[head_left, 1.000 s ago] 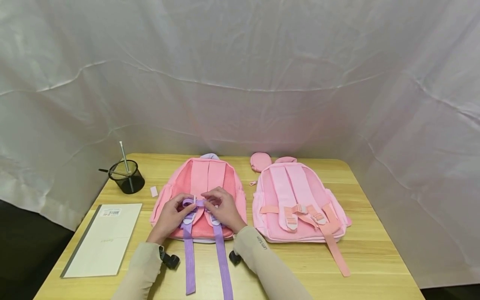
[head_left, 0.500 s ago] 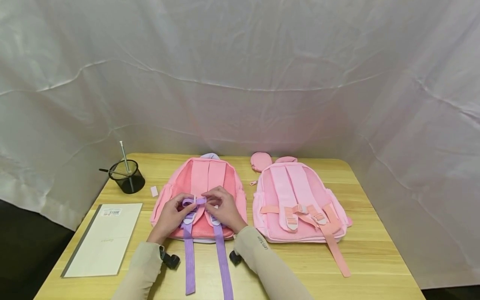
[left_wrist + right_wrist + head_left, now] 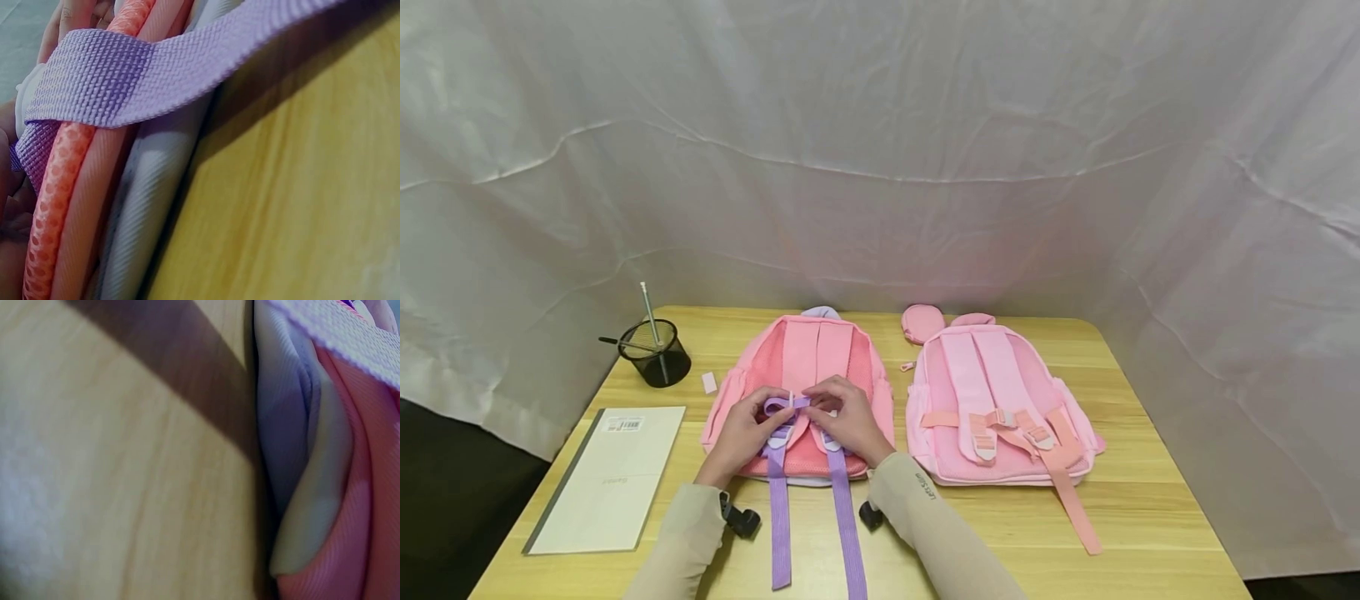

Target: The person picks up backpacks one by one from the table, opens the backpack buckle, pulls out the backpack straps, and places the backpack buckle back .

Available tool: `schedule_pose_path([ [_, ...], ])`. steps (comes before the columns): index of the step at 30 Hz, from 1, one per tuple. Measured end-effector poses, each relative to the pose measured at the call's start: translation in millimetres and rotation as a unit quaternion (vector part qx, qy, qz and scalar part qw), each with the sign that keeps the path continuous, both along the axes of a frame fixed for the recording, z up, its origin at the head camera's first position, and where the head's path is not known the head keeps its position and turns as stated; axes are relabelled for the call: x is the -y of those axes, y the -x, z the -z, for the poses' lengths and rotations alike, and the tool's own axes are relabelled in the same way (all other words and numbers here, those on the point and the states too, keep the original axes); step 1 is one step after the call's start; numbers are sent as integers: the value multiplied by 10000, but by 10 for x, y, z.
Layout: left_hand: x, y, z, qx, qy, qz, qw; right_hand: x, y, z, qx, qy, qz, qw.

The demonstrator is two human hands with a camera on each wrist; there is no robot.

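Note:
In the head view a coral-pink backpack (image 3: 865, 367) lies with its straps up. My left hand (image 3: 741, 435) is over its lower left part and pinches a looped purple webbing strap (image 3: 775, 406) by a small white buckle piece (image 3: 790, 398). From the other side my right hand (image 3: 853, 423) pinches the short end of that webbing between thumb and fingers. Two long purple strap tails (image 3: 780, 517) hang toward the front edge. In the left wrist view a purple strap (image 3: 94, 78) crosses the backpack's edge, with fingers partly hidden behind it. The right wrist view shows mostly tabletop and bag edge.
A light-pink backpack (image 3: 955, 450) with orange straps lies to the right, a small round pink pouch (image 3: 922, 323) behind it. At left are a black mesh pen cup (image 3: 658, 367), a small white-pink eraser-like block (image 3: 709, 382) and a pale notebook (image 3: 606, 483). Grey curtains surround the table.
Both hands stay nearly in place. The short purple end between them shifts slightly, and the right fingers cover a little more of it than half a second ago.

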State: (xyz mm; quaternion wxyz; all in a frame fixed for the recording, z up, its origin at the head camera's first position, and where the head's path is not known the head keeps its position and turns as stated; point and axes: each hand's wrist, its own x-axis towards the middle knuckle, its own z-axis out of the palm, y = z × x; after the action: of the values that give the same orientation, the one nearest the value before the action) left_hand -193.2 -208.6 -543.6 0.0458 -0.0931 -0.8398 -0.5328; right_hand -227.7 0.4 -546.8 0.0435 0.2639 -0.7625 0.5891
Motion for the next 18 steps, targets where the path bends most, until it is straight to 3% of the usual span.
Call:
schedule_pose_path([
  [11,8,11,29,-85,-26,-24,10000,-28,11,8,79,20,-147,9999],
  [18,16,1,18,-22,55,-56,10000,-34,3,-20,54,-22,-43,10000],
])
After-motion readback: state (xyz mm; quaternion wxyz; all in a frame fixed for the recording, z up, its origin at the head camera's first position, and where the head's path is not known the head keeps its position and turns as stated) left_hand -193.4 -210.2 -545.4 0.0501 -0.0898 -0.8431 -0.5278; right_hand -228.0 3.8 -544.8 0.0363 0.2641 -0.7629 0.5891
